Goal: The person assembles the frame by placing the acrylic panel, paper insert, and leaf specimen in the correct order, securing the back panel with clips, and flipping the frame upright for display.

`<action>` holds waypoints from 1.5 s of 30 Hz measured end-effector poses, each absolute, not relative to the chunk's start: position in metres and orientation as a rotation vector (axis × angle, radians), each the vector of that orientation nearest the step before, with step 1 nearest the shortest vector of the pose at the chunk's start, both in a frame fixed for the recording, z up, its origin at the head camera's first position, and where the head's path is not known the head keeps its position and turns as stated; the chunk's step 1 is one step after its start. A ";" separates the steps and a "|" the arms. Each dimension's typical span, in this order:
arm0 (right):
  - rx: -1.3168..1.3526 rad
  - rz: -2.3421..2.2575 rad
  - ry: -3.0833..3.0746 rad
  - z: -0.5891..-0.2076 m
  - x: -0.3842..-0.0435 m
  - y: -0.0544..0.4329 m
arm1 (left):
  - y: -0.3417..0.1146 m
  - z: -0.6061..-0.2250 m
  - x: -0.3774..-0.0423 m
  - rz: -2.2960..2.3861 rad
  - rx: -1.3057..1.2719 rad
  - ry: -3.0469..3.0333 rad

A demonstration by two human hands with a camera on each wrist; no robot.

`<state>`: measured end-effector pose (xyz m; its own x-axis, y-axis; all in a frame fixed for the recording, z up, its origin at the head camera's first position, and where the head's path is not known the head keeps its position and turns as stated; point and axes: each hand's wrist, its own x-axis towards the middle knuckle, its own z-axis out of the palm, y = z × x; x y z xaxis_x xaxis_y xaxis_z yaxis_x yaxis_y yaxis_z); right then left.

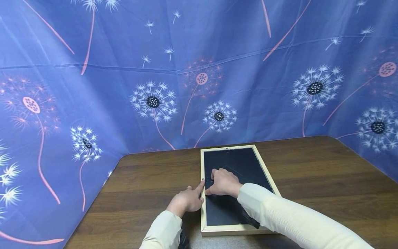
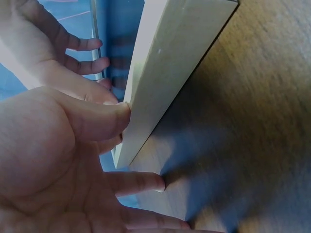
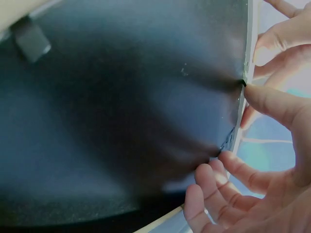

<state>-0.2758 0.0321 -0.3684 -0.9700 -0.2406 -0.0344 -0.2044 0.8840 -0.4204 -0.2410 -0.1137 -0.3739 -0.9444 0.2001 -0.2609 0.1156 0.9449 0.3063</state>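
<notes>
A picture frame [image 1: 203, 216] with pale wooden sides lies back up on the table, its black backing board [image 1: 231, 159] showing. My left hand [image 1: 188, 200] is at its left side, index finger stretched onto the wood. In the left wrist view the thumb touches the frame's edge [image 2: 160, 58], and the other fingers extend over the tabletop. Over the backing, my right hand [image 1: 224, 182] reaches to the same left edge. Its thumb touches a small dark tab [image 3: 244, 83] there; the index fingertip is lower along that edge, the remaining fingers loosely bent.
The frame stands on a brown wooden table [image 1: 155, 180]. A blue cloth [image 1: 186, 52] printed with dandelions hangs behind and at the sides. Small metal tabs [image 1: 258, 160] sit along the frame's right inner edge. The right sleeve [image 1: 289, 214] crosses the lower right corner.
</notes>
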 end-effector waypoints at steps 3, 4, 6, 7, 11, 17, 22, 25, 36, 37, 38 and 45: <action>-0.344 -0.651 2.966 -0.368 -0.276 0.033 | -0.113 -0.374 -0.241 0.416 0.232 2.808; -0.343 -0.651 2.964 -0.368 -0.276 0.033 | -0.112 -0.373 -0.241 0.410 0.233 2.808; -0.341 -0.644 2.961 -0.368 -0.277 0.034 | -0.112 -0.374 -0.242 0.403 0.234 2.811; -0.340 -0.637 2.959 -0.368 -0.277 0.034 | -0.112 -0.374 -0.242 0.402 0.233 2.810; -0.331 -0.612 2.952 -0.369 -0.279 0.034 | -0.111 -0.374 -0.242 0.404 0.231 2.808; -0.332 -0.615 2.939 -0.368 -0.278 0.035 | -0.110 -0.374 -0.242 0.417 0.223 2.806; -0.327 -0.610 2.927 -0.366 -0.279 0.034 | -0.110 -0.374 -0.242 0.407 0.218 2.808; -0.302 -0.606 2.911 -0.366 -0.280 0.033 | -0.111 -0.374 -0.242 0.406 0.224 2.806; -0.255 -0.590 2.874 -0.363 -0.283 0.031 | -0.111 -0.373 -0.243 0.398 0.228 2.806; -0.256 -0.589 2.875 -0.363 -0.283 0.031 | -0.111 -0.373 -0.243 0.396 0.227 2.805; -0.260 -0.586 2.877 -0.362 -0.282 0.030 | -0.112 -0.374 -0.243 0.396 0.226 2.806; -0.292 -0.535 2.911 -0.358 -0.281 0.027 | -0.113 -0.373 -0.243 0.398 0.226 2.804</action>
<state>-0.2809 0.0270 -0.3584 -0.9668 -0.2208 -0.1286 -0.1607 0.9166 -0.3661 -0.2426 -0.1129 -0.3734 -0.9429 0.1952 -0.2699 0.1123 0.9491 0.2942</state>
